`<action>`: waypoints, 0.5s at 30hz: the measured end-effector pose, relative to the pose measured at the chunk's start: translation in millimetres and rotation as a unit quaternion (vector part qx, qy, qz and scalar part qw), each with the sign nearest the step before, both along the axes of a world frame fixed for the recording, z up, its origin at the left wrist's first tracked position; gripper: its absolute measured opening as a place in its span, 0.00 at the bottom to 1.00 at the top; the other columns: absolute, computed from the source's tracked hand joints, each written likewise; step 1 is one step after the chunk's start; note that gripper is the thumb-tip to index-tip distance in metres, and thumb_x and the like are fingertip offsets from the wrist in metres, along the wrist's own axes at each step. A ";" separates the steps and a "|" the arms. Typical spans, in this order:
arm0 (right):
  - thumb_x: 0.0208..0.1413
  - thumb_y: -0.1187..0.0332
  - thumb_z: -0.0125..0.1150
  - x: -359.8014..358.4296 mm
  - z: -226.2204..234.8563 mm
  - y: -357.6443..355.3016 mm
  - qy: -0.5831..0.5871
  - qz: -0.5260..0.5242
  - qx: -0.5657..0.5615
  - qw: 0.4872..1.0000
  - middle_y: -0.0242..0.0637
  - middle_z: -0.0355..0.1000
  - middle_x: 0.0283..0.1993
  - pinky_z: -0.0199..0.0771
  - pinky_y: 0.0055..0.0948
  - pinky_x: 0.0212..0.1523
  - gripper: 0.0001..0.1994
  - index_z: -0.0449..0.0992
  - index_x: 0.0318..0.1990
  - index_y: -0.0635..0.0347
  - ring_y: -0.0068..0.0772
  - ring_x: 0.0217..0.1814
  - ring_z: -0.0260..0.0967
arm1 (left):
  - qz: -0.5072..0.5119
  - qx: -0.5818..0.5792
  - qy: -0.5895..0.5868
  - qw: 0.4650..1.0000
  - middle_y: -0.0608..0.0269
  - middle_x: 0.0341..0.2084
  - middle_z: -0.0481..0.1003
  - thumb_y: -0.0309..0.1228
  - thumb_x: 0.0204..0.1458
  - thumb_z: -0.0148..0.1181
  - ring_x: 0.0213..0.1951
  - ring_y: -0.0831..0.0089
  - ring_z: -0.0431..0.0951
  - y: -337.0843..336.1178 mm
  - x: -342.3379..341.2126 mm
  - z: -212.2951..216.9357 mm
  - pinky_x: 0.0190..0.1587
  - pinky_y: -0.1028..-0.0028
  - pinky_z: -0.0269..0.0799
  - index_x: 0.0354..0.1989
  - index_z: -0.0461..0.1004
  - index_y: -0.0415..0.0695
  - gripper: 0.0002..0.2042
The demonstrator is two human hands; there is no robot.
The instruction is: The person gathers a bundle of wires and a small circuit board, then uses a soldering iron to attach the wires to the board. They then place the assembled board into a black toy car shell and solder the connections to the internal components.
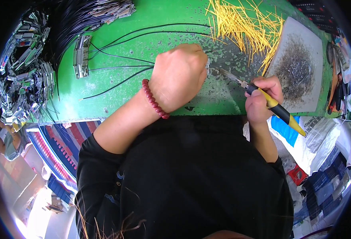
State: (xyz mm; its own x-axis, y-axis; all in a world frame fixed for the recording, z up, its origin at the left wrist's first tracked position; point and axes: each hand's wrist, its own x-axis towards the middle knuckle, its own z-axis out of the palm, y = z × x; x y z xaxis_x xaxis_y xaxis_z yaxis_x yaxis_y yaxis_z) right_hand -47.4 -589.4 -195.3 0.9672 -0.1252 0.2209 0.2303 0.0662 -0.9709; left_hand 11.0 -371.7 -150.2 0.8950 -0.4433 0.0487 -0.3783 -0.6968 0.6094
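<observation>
- Thin black insulated cables: on the green-painted, scuffed worktable, running from a silver metal rectangular connector block toward the person's left hand.
- Left hand: knuckles up, fingers curled, some cables passing beneath it. Fingertips hidden; cannot tell what they pinch.
- Right hand: grasping the yellow-and-black handle of a pen-shaped soldering iron. Metal tip points at the left hand's far side; contact unclear.
- Progress, as judged: mid-piece, iron in use position, the joint itself out of sight. One cable lies with its end loose, so probably unattached there.
- Stock remaining: heap of thin yellow strips, upper right.
- Jumbled silver metal housings, left edge, and bundled black cables behind: finished or waiting, cannot tell.
</observation>
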 end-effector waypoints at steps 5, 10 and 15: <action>0.49 0.69 0.61 0.2 5.5 2.2 0.006 0.003 0.017 1.000 0.36 0.66 0.27 0.62 0.18 0.24 0.12 0.66 0.36 0.65 0.20 0.23 0.62 | -0.002 0.004 0.000 1.000 0.59 0.25 0.74 0.24 0.43 0.58 0.29 0.57 0.76 0.8 1.3 1.4 0.29 0.63 0.73 0.21 0.72 0.39 0.03; 0.55 0.61 0.58 2.5 10.7 10.2 0.007 -0.059 -0.021 0.998 0.40 0.71 0.29 0.64 0.19 0.23 0.18 0.65 0.47 0.64 0.23 0.25 0.67 | -0.005 0.013 0.004 1.000 0.59 0.26 0.74 0.24 0.43 0.58 0.29 0.56 0.75 0.3 1.7 2.0 0.29 0.63 0.73 0.21 0.72 0.39 0.03; 0.62 0.61 0.55 6.9 26.8 14.4 0.057 0.066 -0.007 0.996 0.43 0.74 0.32 0.68 0.18 0.23 0.19 0.66 0.54 0.65 0.22 0.21 0.67 | -0.016 0.014 0.014 1.000 0.57 0.26 0.74 0.24 0.43 0.58 0.29 0.56 0.75 2.1 3.2 2.4 0.30 0.63 0.73 0.22 0.72 0.39 0.03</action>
